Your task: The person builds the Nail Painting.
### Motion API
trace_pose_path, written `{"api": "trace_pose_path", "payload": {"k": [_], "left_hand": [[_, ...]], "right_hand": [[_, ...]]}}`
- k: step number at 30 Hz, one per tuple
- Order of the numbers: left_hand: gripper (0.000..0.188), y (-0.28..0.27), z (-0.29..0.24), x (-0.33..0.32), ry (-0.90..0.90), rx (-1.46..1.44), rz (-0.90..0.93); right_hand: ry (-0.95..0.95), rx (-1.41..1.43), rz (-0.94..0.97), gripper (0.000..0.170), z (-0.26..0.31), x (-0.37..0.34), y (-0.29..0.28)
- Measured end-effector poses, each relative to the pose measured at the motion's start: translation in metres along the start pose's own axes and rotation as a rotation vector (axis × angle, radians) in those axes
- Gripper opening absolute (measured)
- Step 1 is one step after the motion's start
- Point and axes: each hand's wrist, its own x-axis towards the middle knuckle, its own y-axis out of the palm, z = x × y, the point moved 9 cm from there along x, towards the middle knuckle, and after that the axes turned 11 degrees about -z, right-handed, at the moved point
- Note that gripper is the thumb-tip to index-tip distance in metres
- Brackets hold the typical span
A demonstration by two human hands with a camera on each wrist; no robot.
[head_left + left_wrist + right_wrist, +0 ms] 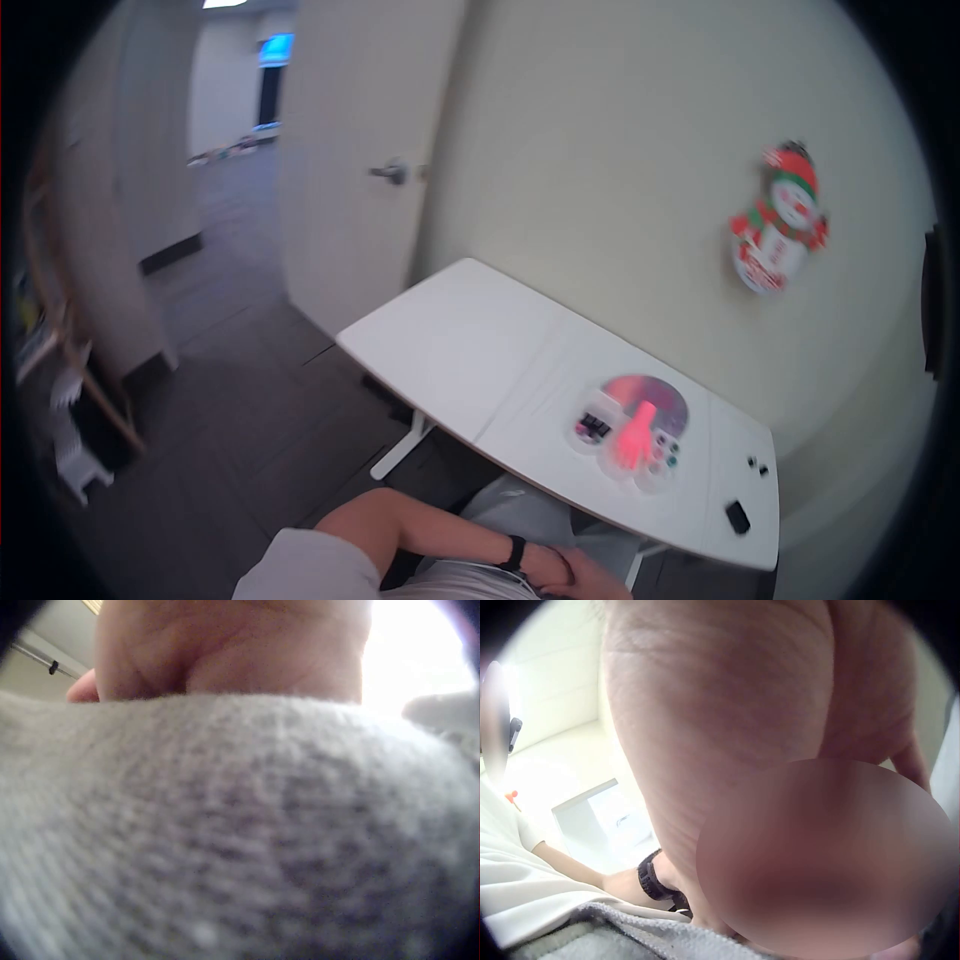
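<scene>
In the head view, the left hand (543, 567), below a black wristband (515, 553), lies low in the lap. The right hand (592, 579) overlaps it from the right side, and the fingers of both are mostly hidden. Grey fabric (240, 825) fills the lower left wrist view, with the heel of the left hand (232, 652) resting behind it. The right palm (727, 697) is large and close in the right wrist view, above grey cloth (615, 937); a blurred oval covers part of it. No held object is visible.
A white table (450, 340) bears a pink hand-shaped item (635, 437), clear containers of small pieces, a round mat (672, 400) and a black object (737, 517). A snowman decoration (785, 220) hangs on the wall. An open door (360, 120) and shelving stand left.
</scene>
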Motion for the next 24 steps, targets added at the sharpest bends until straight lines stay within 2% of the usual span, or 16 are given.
{"api": "trace_pose_path", "payload": {"k": [1, 2, 4, 5, 7, 8, 10, 12, 14, 15, 17, 18, 20, 21, 24], "left_hand": [[0.027, 0.004, 0.006, -0.003, -0.123, -0.003, 0.111], [0.03, 0.011, 0.013, 0.0, -0.238, 0.014, 0.221], [0.034, 0.011, 0.002, 0.005, -0.145, 0.07, 0.263], [0.034, 0.017, -0.002, 0.002, -0.088, 0.062, 0.328], [0.034, 0.009, -0.002, 0.008, -0.032, 0.03, 0.2], [0.034, 0.008, -0.007, 0.01, -0.003, 0.023, 0.236], [0.034, -0.002, -0.01, 0.014, -0.116, 0.002, 0.278], [0.033, -0.002, -0.011, 0.013, -0.089, 0.013, 0.285], [0.032, -0.002, -0.011, 0.014, -0.07, 0.027, 0.271], [0.031, 0.0, -0.008, 0.013, -0.094, 0.055, 0.288], [0.031, -0.001, -0.003, 0.012, -0.121, 0.089, 0.297], [0.03, -0.001, -0.003, 0.012, -0.109, 0.07, 0.292], [0.03, -0.006, -0.004, 0.014, -0.103, 0.054, 0.28], [0.03, -0.009, -0.005, 0.015, -0.092, 0.057, 0.275], [0.029, -0.025, -0.012, 0.022, -0.107, 0.073, 0.272]], "right_hand": [[-0.014, -0.023, -0.013, 0.086, -0.005, -0.003, -0.013], [-0.016, -0.014, -0.139, 0.078, -0.007, -0.009, -0.035], [-0.031, -0.063, -0.437, 0.057, 0.009, -0.031, -0.098], [0.022, -0.106, -0.535, 0.054, -0.004, -0.045, -0.124], [0.227, -0.033, -0.766, 0.038, -0.03, -0.078, -0.18], [0.296, -0.032, -0.892, 0.03, -0.029, -0.097, -0.212], [0.295, -0.246, -1.166, 0.023, -0.08, -0.136, -0.255], [0.361, -0.343, -1.294, 0.037, -0.156, -0.173, -0.279], [0.648, -0.505, -1.269, 0.047, -0.219, -0.197, -0.284], [0.65, -0.508, -1.275, 0.047, -0.236, -0.201, -0.283], [0.836, -0.852, -1.175, 0.051, -0.257, -0.205, -0.279], [0.827, -0.852, -1.176, 0.051, -0.265, -0.207, -0.281], [0.867, -0.554, -1.101, 0.05, -0.288, -0.204, -0.281], [0.872, -0.473, -1.113, 0.042, -0.294, -0.206, -0.283], [0.816, -0.473, -1.052, 0.032, -0.311, -0.197, -0.287]]}}
